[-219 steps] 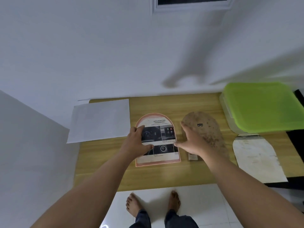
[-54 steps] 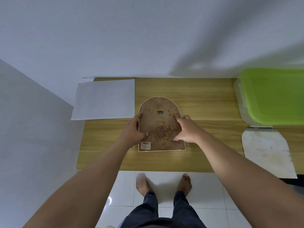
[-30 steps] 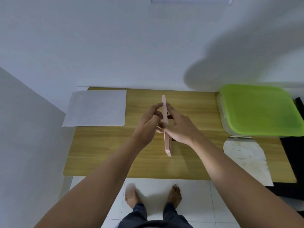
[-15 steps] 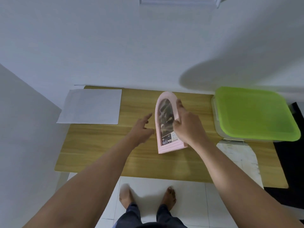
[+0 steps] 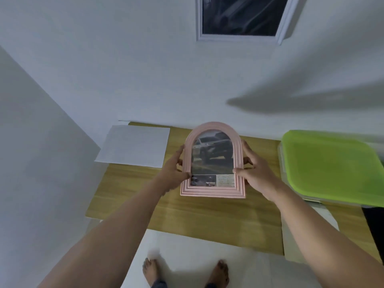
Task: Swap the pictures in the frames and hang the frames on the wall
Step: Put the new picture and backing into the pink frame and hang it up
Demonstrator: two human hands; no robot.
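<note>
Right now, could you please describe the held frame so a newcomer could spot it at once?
Find the wooden table against the wall. Over its middle, between the white paper and the green-lidded box, the left hand and right hand grip the pink arched frame by its sides. Unlike the white rectangular frame on the wall, it is arched and shows a car.

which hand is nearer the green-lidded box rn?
Right. The right hand grips the right edge of the pink frame, toward the box; the left hand grips its left edge, farther away.
</note>
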